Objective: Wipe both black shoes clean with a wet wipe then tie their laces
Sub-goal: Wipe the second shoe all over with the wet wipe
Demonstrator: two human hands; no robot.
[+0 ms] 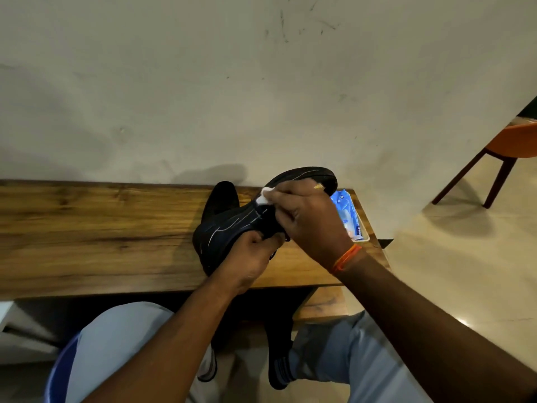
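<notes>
Black and matte, with thin pale curved lines across its side, the held shoe (232, 228) is tilted on its side above the wooden tabletop (87, 237), sole edge toward the wall. The left hand (250, 257) curls its grip around the shoe's lower part from beneath. The right hand (308, 216), an orange thread band (347, 258) at its wrist, pinches a small crumpled white wet wipe (266, 196) and presses it to the shoe's upper side. A second black shoe (222, 196) stands behind on the grained brown planks. A glossy blue wipe packet (347, 213) lies near the tabletop's right end, partly hidden by the right hand. An orange chair (505, 146) with dark wooden legs stands on the pale polished floor.
</notes>
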